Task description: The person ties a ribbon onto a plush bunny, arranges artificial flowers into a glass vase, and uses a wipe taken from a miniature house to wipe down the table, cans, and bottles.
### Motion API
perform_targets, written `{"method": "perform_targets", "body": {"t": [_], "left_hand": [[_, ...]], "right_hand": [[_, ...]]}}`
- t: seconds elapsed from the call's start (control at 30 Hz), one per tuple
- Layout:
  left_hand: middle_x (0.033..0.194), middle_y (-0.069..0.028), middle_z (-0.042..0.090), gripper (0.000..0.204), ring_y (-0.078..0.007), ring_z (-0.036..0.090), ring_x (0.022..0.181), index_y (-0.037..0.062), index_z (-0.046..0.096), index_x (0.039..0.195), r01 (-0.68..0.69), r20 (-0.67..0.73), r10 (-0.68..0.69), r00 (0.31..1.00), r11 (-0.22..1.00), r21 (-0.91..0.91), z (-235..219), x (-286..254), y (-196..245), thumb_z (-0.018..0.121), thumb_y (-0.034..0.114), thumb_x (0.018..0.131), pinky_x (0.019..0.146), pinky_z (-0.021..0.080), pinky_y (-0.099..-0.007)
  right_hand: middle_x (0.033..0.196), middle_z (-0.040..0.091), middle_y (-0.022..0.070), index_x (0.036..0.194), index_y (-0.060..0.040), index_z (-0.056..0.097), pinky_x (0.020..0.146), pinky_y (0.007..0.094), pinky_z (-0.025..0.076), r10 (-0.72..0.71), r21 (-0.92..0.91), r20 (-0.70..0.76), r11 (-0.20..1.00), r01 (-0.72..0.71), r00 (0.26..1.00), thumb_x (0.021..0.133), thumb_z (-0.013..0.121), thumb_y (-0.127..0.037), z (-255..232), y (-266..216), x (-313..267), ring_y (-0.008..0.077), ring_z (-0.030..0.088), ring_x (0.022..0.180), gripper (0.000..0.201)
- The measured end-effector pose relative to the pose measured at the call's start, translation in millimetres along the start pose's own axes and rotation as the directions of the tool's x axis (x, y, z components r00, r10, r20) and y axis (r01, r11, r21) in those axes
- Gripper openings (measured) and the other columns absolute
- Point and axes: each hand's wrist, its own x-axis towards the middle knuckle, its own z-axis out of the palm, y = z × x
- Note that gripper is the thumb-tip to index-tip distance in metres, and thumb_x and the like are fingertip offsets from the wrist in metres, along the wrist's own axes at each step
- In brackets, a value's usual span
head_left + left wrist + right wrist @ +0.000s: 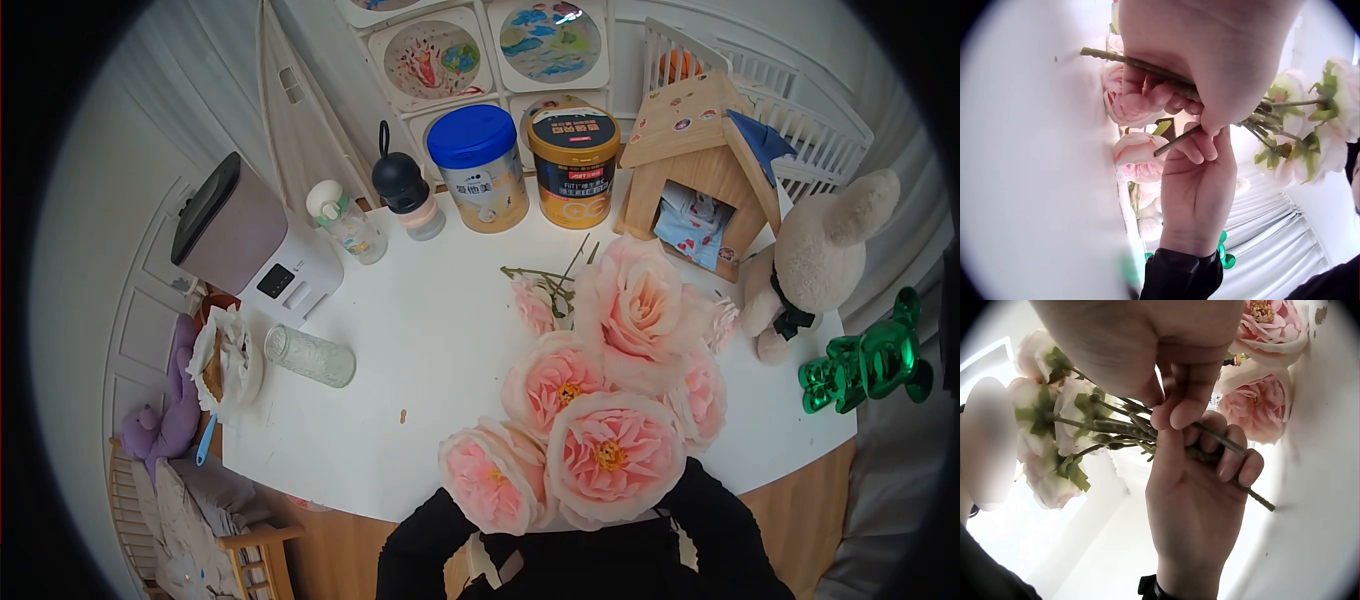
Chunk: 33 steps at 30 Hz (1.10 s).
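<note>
In the head view, a bunch of large pink roses [612,470] with yellow centres hides both hands. My left hand [1197,506] grips the gathered green stems [1119,428], fingers curled round them, with one long stem end sticking out past the fingers. My right hand [1196,200] pinches a shorter stem [1175,141] right beside the left thumb. The flower heads [1335,106] fan out from the far side of the grip. More pink flowers [1259,403] lie on the table, close to the hands. A small pink flower [533,305] and loose green stems [560,283] lie behind the bunch.
A clear textured glass vase [310,357] is on the white table [420,340] at left. Along the back stand a dispenser [262,240], bottles [408,195], two tubs [478,175] and a wooden house [690,170]. A plush rabbit [815,250] and shiny green figure [870,355] are at right.
</note>
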Motion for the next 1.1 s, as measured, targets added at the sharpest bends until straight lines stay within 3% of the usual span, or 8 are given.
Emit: {"method": "perform_targets", "body": {"t": [1.1], "left_hand": [[0.116, -0.0137, 0.062, 0.035, -0.0307, 0.057, 0.109, 0.0046, 0.057, 0.118, 0.002, -0.051, 0.003, 0.999, 0.995, 0.102, -10, 11, -14, 0.062, 0.016, 0.086, 0.094, 0.044, -0.0374]], "right_hand": [[0.096, 0.061, 0.0063, 0.106, -0.0045, 0.057, 0.081, 0.0296, 0.047, -0.127, -0.267, -0.013, 0.956, 0.119, 0.992, 0.089, 0.056, -0.009, 17, 3, -6, 0.0211, 0.059, 0.089, 0.018]]}}
